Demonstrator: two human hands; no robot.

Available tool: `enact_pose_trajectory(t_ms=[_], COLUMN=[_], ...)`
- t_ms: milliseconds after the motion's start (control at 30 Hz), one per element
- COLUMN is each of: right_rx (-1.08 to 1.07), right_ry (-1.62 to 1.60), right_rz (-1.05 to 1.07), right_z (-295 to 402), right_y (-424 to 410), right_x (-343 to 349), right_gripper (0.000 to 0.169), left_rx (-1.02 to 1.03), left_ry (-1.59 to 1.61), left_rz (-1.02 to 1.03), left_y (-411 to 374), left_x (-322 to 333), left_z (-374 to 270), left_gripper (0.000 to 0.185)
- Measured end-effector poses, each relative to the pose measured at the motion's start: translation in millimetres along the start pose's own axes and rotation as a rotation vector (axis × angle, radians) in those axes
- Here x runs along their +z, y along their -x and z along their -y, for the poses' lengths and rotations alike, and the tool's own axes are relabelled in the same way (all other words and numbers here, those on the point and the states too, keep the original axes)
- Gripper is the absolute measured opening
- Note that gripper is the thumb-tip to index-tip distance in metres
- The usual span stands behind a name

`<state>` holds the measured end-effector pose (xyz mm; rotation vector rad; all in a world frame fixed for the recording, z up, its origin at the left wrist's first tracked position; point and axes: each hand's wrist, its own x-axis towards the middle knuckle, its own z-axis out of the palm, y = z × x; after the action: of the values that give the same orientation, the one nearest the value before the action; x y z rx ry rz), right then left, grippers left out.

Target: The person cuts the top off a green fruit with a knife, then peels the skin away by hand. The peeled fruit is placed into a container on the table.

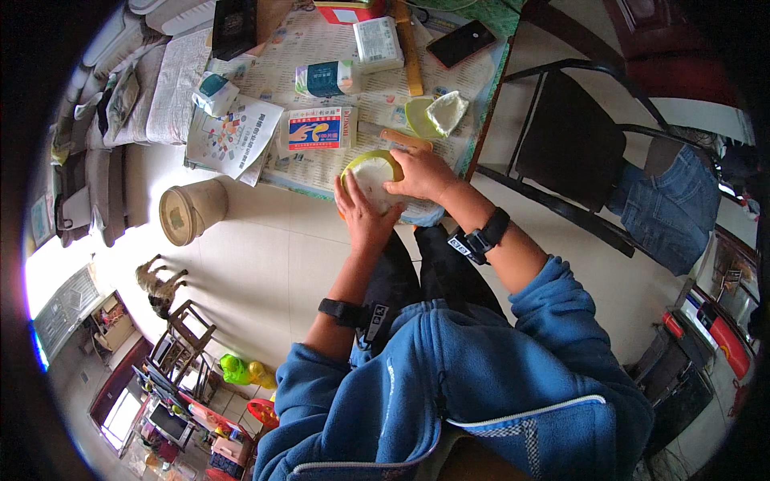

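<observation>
A partly peeled pomelo (374, 180) is held over the table's near edge, with white pith showing and yellow-green rind around its rim. My left hand (366, 211) spreads its fingers over the pith from the near left side. From the right, my right hand (421, 173) grips the fruit, its thumb on the pith near the rind. Just beyond my right hand lies a brown handle-like object (406, 140), perhaps a folding knife. Farther off on the table are two cut pieces of peel, one green side up (418, 118) and one white side up (448, 113).
On the newspaper-covered table (373, 102) lie a printed box (315, 132), tissue packs (326, 79), a wooden ruler (410, 54), a smartphone (461, 44) and papers (236, 135). A lidded bucket (191, 210) and a dog (160, 285) are left; a black chair (568, 138) stands right.
</observation>
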<state>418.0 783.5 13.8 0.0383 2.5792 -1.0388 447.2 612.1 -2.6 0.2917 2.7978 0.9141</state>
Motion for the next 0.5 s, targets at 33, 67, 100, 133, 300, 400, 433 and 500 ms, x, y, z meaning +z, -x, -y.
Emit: enact_pose_trajectory(t_ms=[33,67,100,133,300,400,433,500], right_rx=[-0.026,-0.041,-0.047,-0.063,-0.119,-0.107,-0.120,-0.124], right_ry=[0.041,0.095,0.155,0.161,0.256,0.242,0.247,0.279], right_rz=[0.037,0.070,0.117,0.094,0.072,0.027,0.022,0.024], right_z=[1,1,1,2,13,12,10,5], right_y=[-1,-1,-2,-2,-8,-9,-9,-8], right_x=[-2,-4,-5,-5,6,11,12,14], right_gripper=[0.060,0.061,0.061,0.057,0.040,0.034,0.033,0.033], left_rx=[-0.020,-0.041,-0.082,-0.104,-0.044,0.000,0.020,0.001], left_ry=[0.040,0.081,0.125,0.128,0.062,0.039,0.024,0.022], left_rz=[-0.013,-0.025,-0.021,0.008,0.083,0.054,0.037,0.023], left_y=[-1,-2,-3,-3,-9,-8,-8,-6], left_x=[1,2,3,3,3,6,8,9], left_z=[2,5,8,11,20,17,15,12], left_gripper=[0.118,0.121,0.123,0.126,0.124,0.122,0.120,0.119])
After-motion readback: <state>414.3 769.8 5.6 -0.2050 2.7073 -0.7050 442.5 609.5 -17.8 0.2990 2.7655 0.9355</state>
